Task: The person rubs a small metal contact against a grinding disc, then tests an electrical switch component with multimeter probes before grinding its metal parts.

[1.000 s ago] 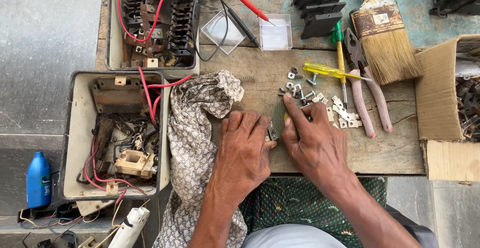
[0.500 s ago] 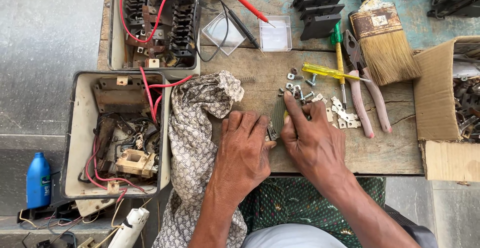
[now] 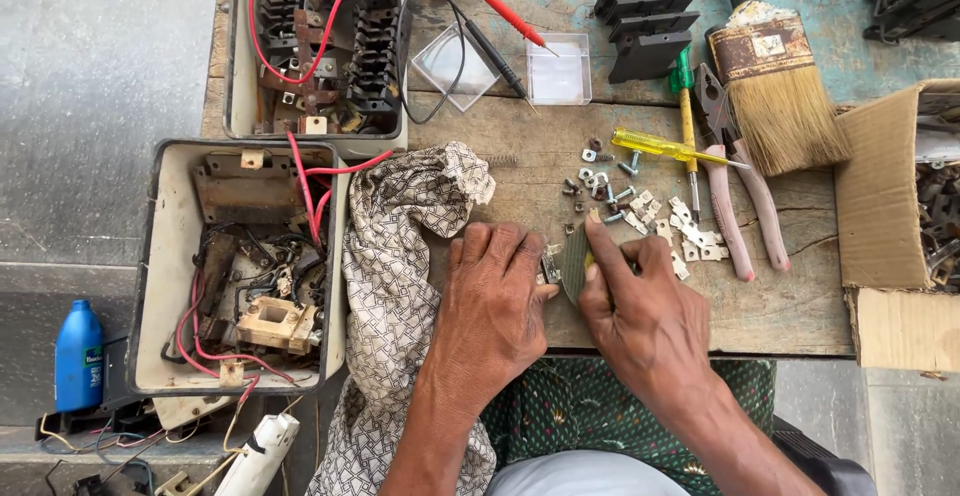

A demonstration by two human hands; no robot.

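Presently pinched between left hand [image 3: 495, 301] and right hand [image 3: 640, 316] at near bench edge: small flat grey-green abrasive strip [image 3: 574, 261] against tiny metal contact piece [image 3: 550, 266]. Judged light, thin, flexible, gritty; best gripped by strip edges. Loose screws [image 3: 610, 181] just beyond fingertips.
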